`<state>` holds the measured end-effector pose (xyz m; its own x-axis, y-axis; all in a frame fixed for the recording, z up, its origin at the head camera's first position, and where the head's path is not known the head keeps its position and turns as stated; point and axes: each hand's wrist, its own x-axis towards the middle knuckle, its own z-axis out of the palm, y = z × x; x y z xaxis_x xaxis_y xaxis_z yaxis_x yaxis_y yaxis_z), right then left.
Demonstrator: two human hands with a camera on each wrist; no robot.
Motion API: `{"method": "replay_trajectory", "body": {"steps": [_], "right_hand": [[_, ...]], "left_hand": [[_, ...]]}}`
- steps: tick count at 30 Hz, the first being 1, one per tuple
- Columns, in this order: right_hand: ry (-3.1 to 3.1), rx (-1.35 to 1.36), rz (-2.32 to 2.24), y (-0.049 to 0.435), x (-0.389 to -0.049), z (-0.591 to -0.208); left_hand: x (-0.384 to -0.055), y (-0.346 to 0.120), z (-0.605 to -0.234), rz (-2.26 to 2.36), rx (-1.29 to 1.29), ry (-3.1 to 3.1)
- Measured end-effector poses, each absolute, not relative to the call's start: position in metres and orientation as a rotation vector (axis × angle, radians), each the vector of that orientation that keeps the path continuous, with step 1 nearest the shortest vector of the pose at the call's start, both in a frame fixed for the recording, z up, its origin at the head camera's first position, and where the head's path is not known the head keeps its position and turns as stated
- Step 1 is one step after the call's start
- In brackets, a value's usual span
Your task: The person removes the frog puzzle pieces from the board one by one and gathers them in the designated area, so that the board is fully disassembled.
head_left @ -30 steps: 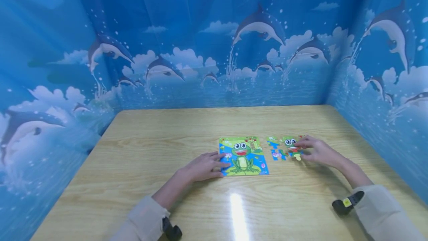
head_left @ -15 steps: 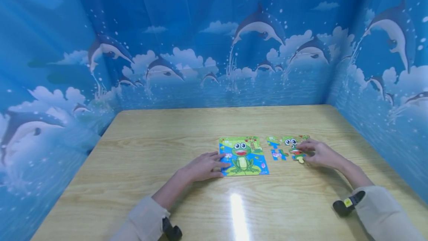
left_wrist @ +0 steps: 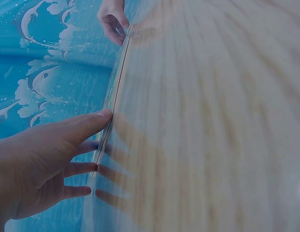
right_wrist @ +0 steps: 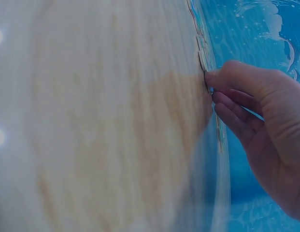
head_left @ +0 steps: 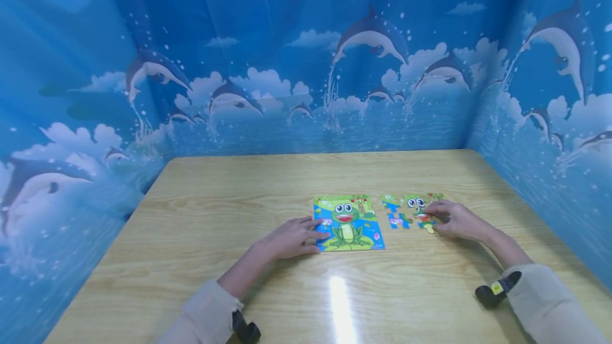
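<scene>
My left hand has its fingers spread, the tips resting on the left edge of a square frog picture board. To the right of the board lie loose jigsaw pieces with matching frog artwork. My right hand pinches one of them, a green and red puzzle piece, low at the table, thumb at its near side. The fingers hide part of it. Just behind it is a puzzle piece with the frog's eyes. In the right wrist view, the right hand has thumb and fingertips close together at the pieces' edge.
Left of the pinched piece lie a green and blue puzzle piece and a blue and pink puzzle piece. Another puzzle piece sits at the back right. The wooden table is backed by a blue dolphin curtain.
My right hand has shifted the pinched piece slightly to the right and drawn back a little, uncovering the piece at the back right. My left hand has stayed put on the board.
</scene>
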<state>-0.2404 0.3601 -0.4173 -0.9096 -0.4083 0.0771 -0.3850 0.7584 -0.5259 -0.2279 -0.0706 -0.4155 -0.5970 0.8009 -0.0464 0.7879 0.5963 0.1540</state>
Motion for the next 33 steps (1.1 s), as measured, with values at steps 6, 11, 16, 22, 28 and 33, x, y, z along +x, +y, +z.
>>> {"method": "replay_trajectory", "body": {"steps": [6, 11, 16, 22, 28, 33], "right_hand": [[2.898, -0.653, -0.851, 0.360, -0.241, -0.417], [2.890, -0.671, -0.862, 0.359, -0.241, -0.417], [2.907, -0.693, -0.876, 0.358, -0.239, -0.417], [2.916, -0.693, -0.922, 0.352, -0.237, -0.409], [2.922, -0.810, -0.928, 0.331, -0.237, -0.395], [2.875, -0.882, -0.974, 0.311, -0.241, -0.392]], "left_hand": [[-0.228, -0.071, -0.415, 0.170, 1.347, 2.712], [-0.229, -0.071, -0.417, 0.170, 1.353, 2.716], [-0.229, -0.071, -0.418, 0.175, 1.370, 2.717], [-0.229, -0.071, -0.418, 0.180, 1.368, 2.712], [-0.229, -0.071, -0.418, 0.163, 1.366, 2.720], [-0.228, -0.070, -0.417, 0.166, 1.361, 2.714]]}}
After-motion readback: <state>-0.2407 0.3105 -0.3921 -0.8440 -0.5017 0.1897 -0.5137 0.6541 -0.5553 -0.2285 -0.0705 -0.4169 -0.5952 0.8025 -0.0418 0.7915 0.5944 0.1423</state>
